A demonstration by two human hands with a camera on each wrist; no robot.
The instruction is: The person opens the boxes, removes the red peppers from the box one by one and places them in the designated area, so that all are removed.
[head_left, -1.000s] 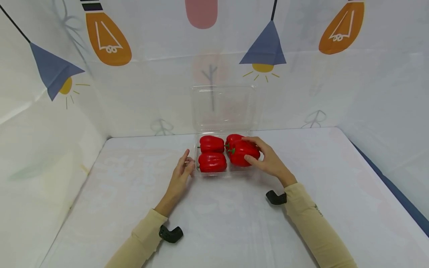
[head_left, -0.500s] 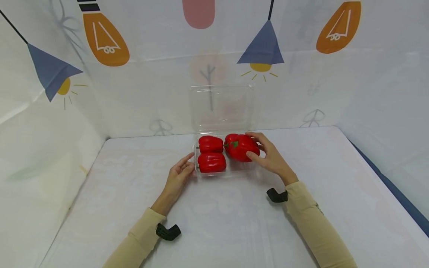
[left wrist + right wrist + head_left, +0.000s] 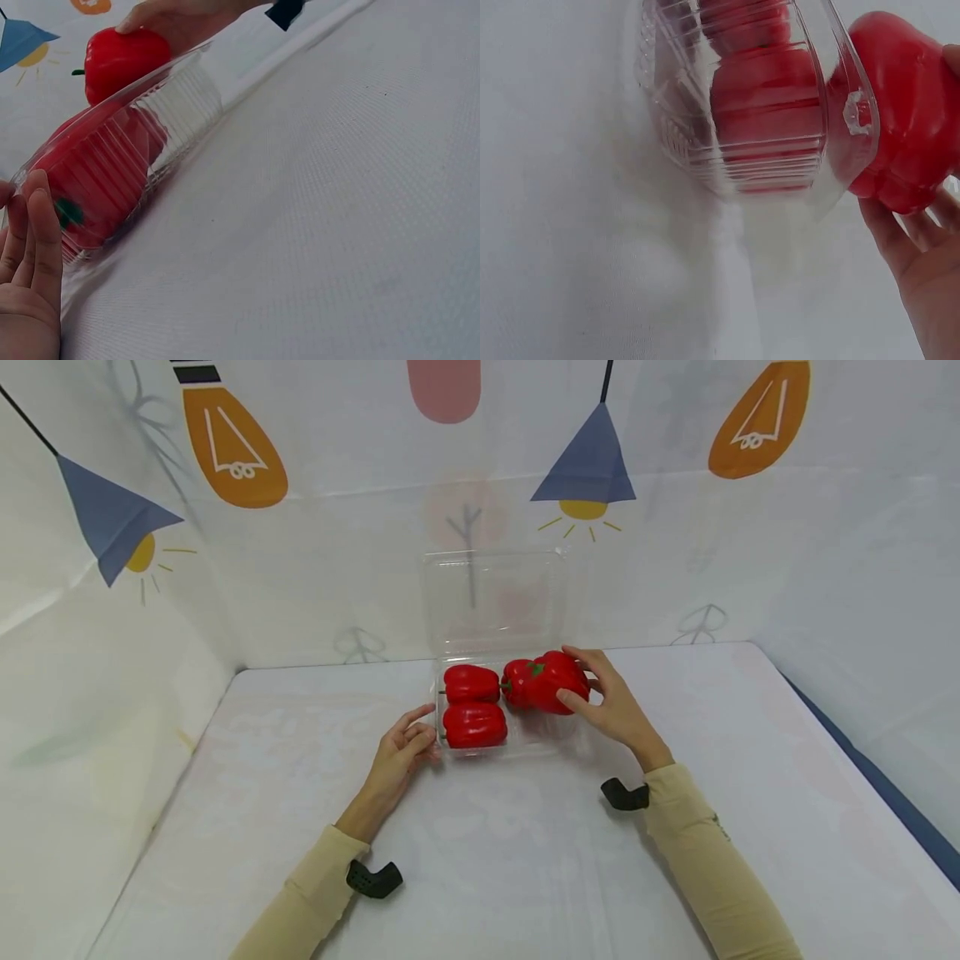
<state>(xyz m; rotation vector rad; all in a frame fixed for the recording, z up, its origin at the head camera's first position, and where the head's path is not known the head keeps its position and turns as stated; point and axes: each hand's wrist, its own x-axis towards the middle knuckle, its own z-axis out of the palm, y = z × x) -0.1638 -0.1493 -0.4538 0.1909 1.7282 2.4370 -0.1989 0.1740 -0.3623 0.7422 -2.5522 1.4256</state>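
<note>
A red bell pepper [image 3: 557, 683] is gripped between the thumb and fingers of my right hand [image 3: 621, 714], above the right rear of a clear plastic clamshell box [image 3: 543, 742]. Its green stem points left in the left wrist view. Inside the box lie two red peppers on the left, a rear one [image 3: 471, 683] and a front one [image 3: 475, 725]. Another pepper [image 3: 516, 681] at the right rear is partly hidden by the held one. My left hand [image 3: 396, 762] touches the box's left side with fairly straight fingers [image 3: 46, 232].
The box's clear lid [image 3: 495, 597] stands raised at the back, close to the printed cloth wall [image 3: 337, 560]. A white cloth covers the table [image 3: 495, 860]. Black wrist mounts [image 3: 375, 880] sit at both sleeve cuffs.
My right hand has moved the held pepper backward and slightly right, and turned it so its stem end faces more to the rear. The left hand has shifted slightly against the box's side.
</note>
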